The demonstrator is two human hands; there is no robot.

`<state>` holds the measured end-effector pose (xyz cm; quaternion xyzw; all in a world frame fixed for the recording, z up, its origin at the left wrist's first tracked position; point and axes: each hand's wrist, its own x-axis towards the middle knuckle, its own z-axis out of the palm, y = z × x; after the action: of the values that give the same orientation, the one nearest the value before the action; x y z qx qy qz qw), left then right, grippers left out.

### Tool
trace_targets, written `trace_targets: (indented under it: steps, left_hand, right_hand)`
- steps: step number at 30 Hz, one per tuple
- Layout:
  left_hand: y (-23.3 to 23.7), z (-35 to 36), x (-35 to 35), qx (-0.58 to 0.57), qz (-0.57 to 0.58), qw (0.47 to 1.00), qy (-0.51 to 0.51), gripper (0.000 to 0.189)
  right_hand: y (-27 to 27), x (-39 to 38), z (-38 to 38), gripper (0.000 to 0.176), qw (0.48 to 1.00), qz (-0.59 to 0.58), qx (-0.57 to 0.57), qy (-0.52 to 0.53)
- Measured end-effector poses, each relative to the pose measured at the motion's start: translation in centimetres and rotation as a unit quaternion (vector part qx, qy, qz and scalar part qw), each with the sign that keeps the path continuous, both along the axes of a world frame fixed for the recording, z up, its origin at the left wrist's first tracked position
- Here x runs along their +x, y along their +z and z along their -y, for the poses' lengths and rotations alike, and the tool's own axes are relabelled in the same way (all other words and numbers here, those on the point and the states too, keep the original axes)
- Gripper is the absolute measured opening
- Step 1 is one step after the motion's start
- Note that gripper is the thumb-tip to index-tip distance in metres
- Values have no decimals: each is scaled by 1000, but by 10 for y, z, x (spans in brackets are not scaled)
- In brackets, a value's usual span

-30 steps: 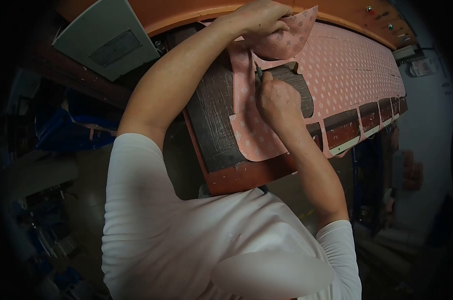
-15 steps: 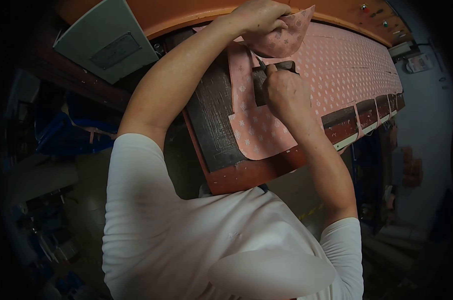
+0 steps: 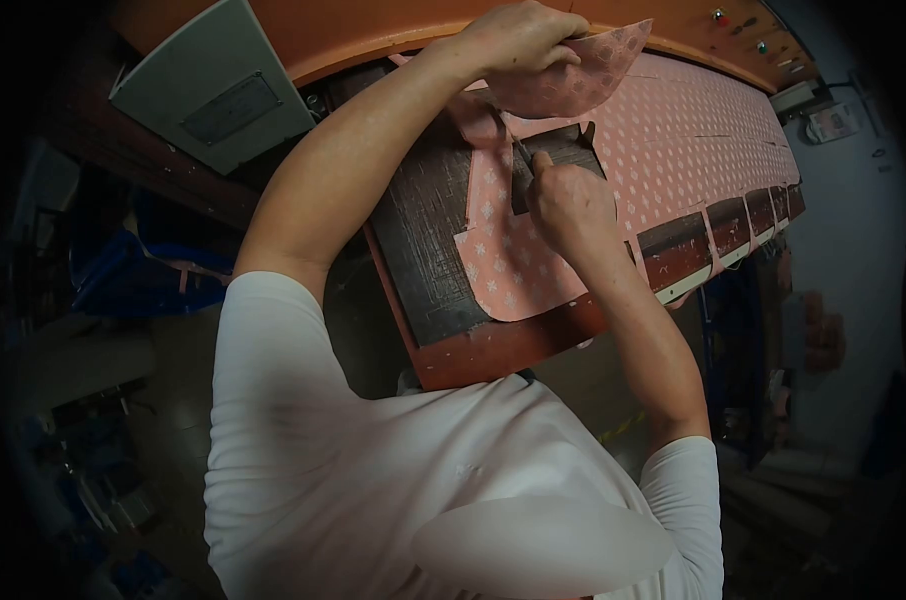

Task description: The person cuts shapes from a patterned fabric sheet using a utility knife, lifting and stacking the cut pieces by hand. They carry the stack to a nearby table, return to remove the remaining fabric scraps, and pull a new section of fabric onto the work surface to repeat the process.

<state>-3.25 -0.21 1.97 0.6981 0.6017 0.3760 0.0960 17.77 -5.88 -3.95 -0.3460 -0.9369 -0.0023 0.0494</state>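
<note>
My left hand [image 3: 528, 40] grips a cut piece of pink patterned material [image 3: 573, 82], raised above the far part of the work surface, fingers curled over its upper edge. Closer to me, my right hand [image 3: 571, 200] is closed around a slim dark tool [image 3: 522, 150] whose tip points up and left, at the edge of an opening. The large pink sheet [image 3: 693, 140] lies flat beneath, with cut-out openings that show the dark board [image 3: 423, 230]. A curled strip of the sheet [image 3: 476, 120] stands up left of the tool.
An orange machine beam [image 3: 373, 60] runs along the far side. A pale green metal box [image 3: 213, 90] stands at the upper left. Narrow pink strips [image 3: 714, 240] hang over the red front edge on the right. Blue bins [image 3: 113, 270] are at the far left.
The piece in my left hand has shifted slightly right and tilted. My right hand and the tool moved slightly down toward me. The strip left of the tool has buckled upward.
</note>
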Motion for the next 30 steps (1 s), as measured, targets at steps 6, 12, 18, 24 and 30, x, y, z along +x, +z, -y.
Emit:
trace_targets:
  steps: [6,12,18,24,30]
  left_hand:
    - [1,6,-8,-2,4,1000,6,24]
    - [-1,13,-15,-5,4,1000,4,24]
    - [3,16,-11,-8,-8,1000,-6,24]
    - [6,22,-6,-13,-20,1000,-13,24]
    - [8,30,-3,-14,-26,999,-17,23]
  right_hand:
    - [13,18,30,19,994,-108,-11,17]
    - [17,76,45,23,811,-337,-462,-123]
    - [11,78,-5,24,659,-488,-543,-183]
    - [15,57,-19,25,655,-453,-584,-156]
    - [13,51,-18,23,670,-431,-585,-152]
